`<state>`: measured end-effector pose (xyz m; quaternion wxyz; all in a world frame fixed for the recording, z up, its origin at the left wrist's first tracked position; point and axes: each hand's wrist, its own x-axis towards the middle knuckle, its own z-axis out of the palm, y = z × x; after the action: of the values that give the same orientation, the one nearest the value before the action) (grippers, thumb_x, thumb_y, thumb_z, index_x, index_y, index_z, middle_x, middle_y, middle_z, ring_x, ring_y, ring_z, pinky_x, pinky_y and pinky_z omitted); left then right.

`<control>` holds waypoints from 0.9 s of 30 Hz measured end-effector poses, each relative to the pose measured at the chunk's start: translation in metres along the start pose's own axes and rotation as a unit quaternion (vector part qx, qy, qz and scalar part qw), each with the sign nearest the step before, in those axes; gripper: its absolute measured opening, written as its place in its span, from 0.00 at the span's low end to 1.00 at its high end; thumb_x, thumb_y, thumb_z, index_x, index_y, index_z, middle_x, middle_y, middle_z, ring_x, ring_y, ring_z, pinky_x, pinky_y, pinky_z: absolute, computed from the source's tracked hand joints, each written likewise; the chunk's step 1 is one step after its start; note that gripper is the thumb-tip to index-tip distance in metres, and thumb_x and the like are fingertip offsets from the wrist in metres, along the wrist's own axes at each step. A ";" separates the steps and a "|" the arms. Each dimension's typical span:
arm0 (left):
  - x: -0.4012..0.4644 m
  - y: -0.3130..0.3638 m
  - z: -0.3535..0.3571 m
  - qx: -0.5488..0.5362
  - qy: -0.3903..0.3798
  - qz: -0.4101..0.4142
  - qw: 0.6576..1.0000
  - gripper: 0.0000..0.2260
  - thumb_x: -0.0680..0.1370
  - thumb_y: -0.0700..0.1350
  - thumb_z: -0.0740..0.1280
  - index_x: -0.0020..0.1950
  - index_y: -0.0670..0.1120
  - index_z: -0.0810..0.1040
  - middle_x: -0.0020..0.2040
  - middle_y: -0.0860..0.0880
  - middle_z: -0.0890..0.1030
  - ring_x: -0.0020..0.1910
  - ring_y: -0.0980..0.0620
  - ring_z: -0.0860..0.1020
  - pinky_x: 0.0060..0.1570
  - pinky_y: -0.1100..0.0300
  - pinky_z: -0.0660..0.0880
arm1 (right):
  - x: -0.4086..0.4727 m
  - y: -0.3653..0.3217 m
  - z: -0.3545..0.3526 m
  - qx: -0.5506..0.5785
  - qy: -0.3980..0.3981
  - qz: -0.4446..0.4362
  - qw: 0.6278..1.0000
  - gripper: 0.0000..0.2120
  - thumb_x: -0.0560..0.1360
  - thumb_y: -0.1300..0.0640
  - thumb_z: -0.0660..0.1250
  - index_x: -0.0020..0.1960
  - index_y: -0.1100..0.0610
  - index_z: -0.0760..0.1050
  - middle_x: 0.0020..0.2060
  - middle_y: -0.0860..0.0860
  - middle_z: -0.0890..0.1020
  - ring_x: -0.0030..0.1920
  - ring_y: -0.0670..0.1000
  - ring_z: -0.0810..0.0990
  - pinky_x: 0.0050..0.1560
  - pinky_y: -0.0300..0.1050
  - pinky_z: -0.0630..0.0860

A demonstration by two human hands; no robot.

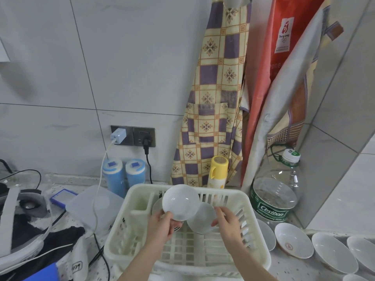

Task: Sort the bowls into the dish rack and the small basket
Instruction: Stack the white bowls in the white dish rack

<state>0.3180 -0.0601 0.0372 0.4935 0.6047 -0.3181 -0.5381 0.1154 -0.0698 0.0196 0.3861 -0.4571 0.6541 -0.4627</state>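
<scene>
We hold a white bowl (180,201) by its lower rim in the left hand (160,227), tilted over the far half of the dish rack (256,238). The right hand (228,225), open-fingered, touches a second bowl (202,219) just right of the first. More bowls (294,240) wait beyond the rack's right edge, nearer the right hand.

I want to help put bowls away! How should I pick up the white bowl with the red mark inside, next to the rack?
Take the white bowl with the red mark inside by its rim on the near side, coming from above, thumb inside and fingers under the lip. It sits open side up on the counter, other bowls crowd both its sides, and the cream plastic dish rack stands just to its left.
</scene>
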 end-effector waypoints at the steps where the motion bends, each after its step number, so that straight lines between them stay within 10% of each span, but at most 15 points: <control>1: 0.000 -0.001 0.006 0.010 -0.011 0.000 1.000 0.11 0.77 0.36 0.60 0.57 0.43 0.78 0.34 0.37 0.85 0.17 0.58 0.66 0.17 0.68 0.60 | 0.000 -0.001 0.000 0.018 -0.016 -0.004 1.000 0.07 0.80 0.49 0.62 0.47 0.44 0.79 0.30 0.52 0.83 0.37 0.48 0.82 0.41 0.45 0.73; 11: 0.002 -0.022 0.038 0.068 -0.070 0.044 0.994 0.10 0.79 0.42 0.64 0.59 0.45 0.79 0.36 0.38 0.85 0.19 0.55 0.63 0.20 0.65 0.59 | 0.000 -0.003 -0.001 0.011 -0.053 -0.005 0.999 0.11 0.78 0.61 0.64 0.58 0.53 0.77 0.43 0.48 0.83 0.37 0.46 0.81 0.32 0.32 0.73; 21: -0.010 -0.039 0.042 0.050 -0.070 0.110 0.990 0.17 0.79 0.48 0.69 0.67 0.54 0.72 0.40 0.44 0.87 0.23 0.53 0.74 0.21 0.62 0.67 | 0.012 0.014 0.001 -0.055 0.012 0.025 0.998 0.16 0.75 0.61 0.62 0.62 0.55 0.75 0.40 0.49 0.84 0.38 0.46 0.84 0.35 0.40 0.72; 27: -0.008 -0.043 0.041 0.093 -0.027 0.116 0.988 0.19 0.80 0.44 0.68 0.70 0.46 0.74 0.49 0.42 0.86 0.23 0.62 0.75 0.48 0.41 0.78 | 0.014 0.020 0.002 -0.082 0.014 0.047 0.995 0.16 0.76 0.59 0.62 0.63 0.55 0.75 0.38 0.47 0.84 0.38 0.45 0.84 0.31 0.37 0.71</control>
<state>0.2708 -0.0500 0.0022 0.4855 0.5923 -0.4482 -0.4611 0.1083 -0.0810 -0.0014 0.3595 -0.4496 0.7157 -0.3956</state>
